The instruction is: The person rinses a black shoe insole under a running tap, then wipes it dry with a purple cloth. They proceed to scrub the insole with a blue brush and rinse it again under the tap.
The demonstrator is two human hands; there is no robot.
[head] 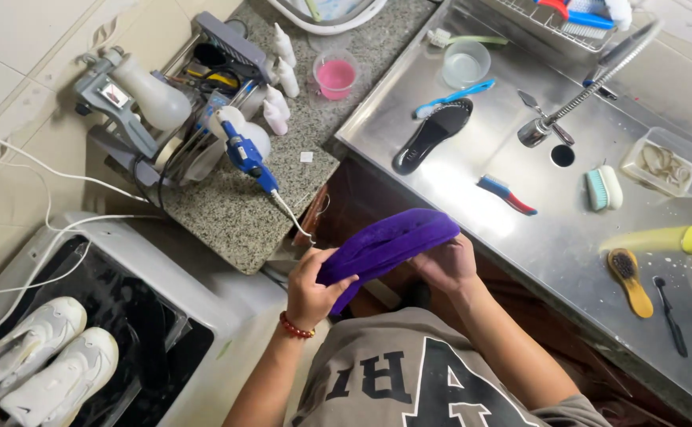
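Note:
A purple cloth [389, 241] is rolled up in front of my chest, held at both ends. My left hand [308, 286] grips its lower left end, with a red bead bracelet [295, 328] on that wrist. My right hand [444, 265] closes on the cloth's right end from below. Both hands hover above the gap between a granite counter [235, 213] and a steel sink top [536, 229].
On the steel top lie a black insole [433, 134], several brushes, a faucet [567, 111] and a clear tub [666, 162]. The granite counter carries squeeze bottles, a pink cup [335, 75] and tools. A white machine at lower left holds two white sneakers [41, 360].

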